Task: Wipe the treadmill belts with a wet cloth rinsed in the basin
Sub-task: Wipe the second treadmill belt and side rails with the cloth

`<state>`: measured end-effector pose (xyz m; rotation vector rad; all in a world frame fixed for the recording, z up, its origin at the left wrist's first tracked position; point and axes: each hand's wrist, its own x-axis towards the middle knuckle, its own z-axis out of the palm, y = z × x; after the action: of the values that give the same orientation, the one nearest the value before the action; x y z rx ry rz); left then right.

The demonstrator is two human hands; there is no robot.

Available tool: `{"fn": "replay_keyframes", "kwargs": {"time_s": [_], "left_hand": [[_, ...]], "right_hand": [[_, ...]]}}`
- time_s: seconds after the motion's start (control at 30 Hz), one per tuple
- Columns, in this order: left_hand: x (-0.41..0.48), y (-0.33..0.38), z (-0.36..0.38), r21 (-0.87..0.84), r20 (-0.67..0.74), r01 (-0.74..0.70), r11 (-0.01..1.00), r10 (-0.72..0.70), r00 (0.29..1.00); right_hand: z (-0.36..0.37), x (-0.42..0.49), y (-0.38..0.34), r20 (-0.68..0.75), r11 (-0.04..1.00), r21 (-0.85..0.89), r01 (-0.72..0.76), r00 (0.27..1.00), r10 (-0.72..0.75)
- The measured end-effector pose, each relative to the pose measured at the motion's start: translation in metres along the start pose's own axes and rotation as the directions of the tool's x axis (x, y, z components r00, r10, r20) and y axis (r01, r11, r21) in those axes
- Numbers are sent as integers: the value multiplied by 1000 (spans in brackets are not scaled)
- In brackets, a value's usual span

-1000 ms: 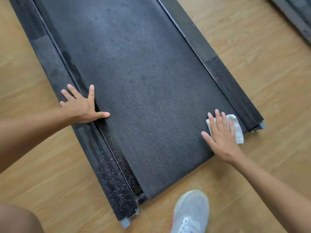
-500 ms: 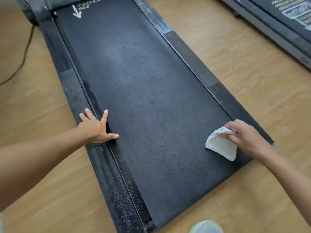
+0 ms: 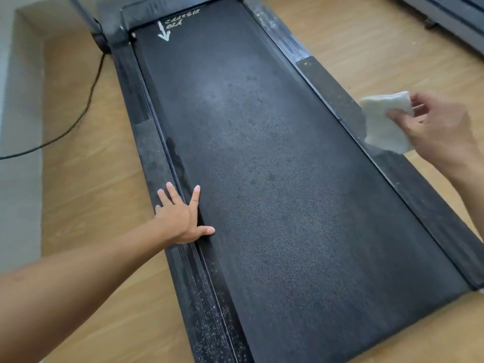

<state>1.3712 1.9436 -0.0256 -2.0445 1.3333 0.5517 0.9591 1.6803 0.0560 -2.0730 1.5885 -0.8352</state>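
Left fingers [image 3: 195, 197]: we record them straight and spread, holding nothing. The thumb and forefinger lie on the belt's left edge and the rest reach over the rail beside it.
Left hand [image 3: 183, 218]: palm down, pressed flat across the seam between belt and left rail, about halfway along the belt.
Right fingers [image 3: 400, 117]: curled, pinching the cloth's upper part against the thumb.
Right hand [image 3: 442, 127]: raised off the belt's right side, out beyond the right rail.
Cloth [image 3: 385, 124]: white and folded, hanging from the right hand over the right rail. We see it clear of the belt, but cannot tell whether its lower edge touches the rail.
Belt [image 3: 275, 179]: black and grainy, dulled with grey dust, with a dark wet streak along its left edge ahead of the left hand.
Arrow [image 3: 163, 32]: white, with lettering we cannot read, at the belt's far end.
Left rail [image 3: 149, 142]: black and ribbed, flecked with pale specks toward the belt's near end.
Right rail [image 3: 340, 100]: black, scuffed pale toward the belt's far end.
Floor [image 3: 99, 179]: light wood planks on both sides of the belt.
Cable [image 3: 89, 100]: black, trailing across the floor left of the belt's far end.
Wall [image 3: 18, 127]: pale, well left of the belt.
Second treadmill [image 3: 450, 14]: grey edge, far right of the belt.
Change: half a second ago the cloth lay on the belt near its right edge. Now we note it lifted and carried outward, while the left hand has kept its place.
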Motion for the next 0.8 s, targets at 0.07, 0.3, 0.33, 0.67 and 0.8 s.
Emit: {"fn": "replay_keyframes", "kwargs": {"time_s": [0.07, 0.3, 0.33, 0.67, 0.8], "left_hand": [[2, -1, 3, -4, -9, -3, 1000, 3, 1000], [4, -1, 8, 12, -44, -21, 1000, 21, 999], [4, -2, 9, 17, -53, -20, 1000, 21, 998], [4, -2, 14, -19, -122, -1, 1000, -2, 993], [0, -3, 18, -56, -174, -7, 998, -3, 985]], "right_hand": [[6, -2, 2, 4, 987, -35, 159, 987, -158], [75, -66, 70, 434, 895, -349, 276, 894, -107], [77, -69, 67, 398, 899, -357, 255, 912, -101], [133, -45, 57, 436, 850, -480, 219, 900, 15], [174, -54, 3, 357, 868, -490, 76, 926, 121]]}}
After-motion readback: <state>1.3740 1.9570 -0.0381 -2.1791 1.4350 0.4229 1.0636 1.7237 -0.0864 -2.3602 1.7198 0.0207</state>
